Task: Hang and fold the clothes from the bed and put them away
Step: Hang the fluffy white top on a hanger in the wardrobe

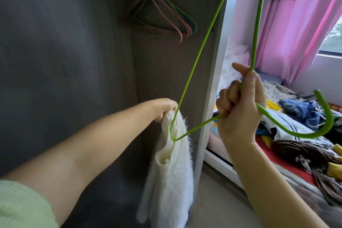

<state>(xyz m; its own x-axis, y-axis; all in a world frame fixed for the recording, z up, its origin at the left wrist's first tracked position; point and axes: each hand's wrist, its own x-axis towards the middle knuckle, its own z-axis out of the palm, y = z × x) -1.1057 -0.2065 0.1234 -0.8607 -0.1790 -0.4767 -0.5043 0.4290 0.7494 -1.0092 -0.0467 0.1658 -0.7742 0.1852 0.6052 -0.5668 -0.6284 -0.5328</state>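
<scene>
Beside dark wardrobe [74,42]: right hand [238,109] fisted round thin green wire hanger [209,33], left hand [164,109] fingers pinching fluffy white knitted sweater [172,181] neckline open, likely for threading hanger's corner inside.

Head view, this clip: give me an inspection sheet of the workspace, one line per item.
Surface: bed at right, red cover showing at its edge.
Job's things: green hanger, one corner poked into the white fuzzy sweater, which hangs down; mixed clothes piled on the bed.
Clutter: nothing seen apart from the bed pile.
Hands: left hand grips the sweater's top edge; right hand is closed round the hanger near its hook.
Cables: nothing seen.
Surroundings: dark wardrobe interior with spare hangers hanging inside; pink curtain and window at right.
</scene>
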